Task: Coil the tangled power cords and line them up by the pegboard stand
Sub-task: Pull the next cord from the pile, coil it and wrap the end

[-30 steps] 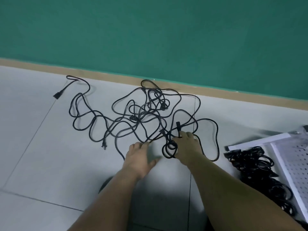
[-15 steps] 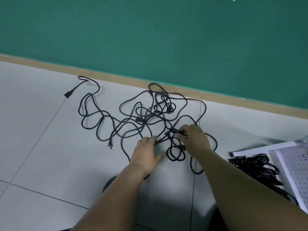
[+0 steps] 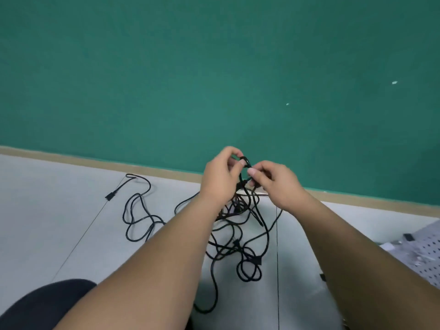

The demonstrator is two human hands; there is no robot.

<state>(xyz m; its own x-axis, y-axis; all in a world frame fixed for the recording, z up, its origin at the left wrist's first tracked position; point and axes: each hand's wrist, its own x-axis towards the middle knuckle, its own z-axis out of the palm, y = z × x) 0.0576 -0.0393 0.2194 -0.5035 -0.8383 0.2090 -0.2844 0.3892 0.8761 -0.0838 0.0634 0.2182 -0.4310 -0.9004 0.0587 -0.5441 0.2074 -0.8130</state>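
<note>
Both the left hand [image 3: 220, 179] and right hand [image 3: 277, 184] pinch one loop of the cords [image 3: 238, 236], lifted above the tangle on the floor left of the pegboard [image 3: 426, 253]; best tease that strand free slowly, without tightening knots.
</note>
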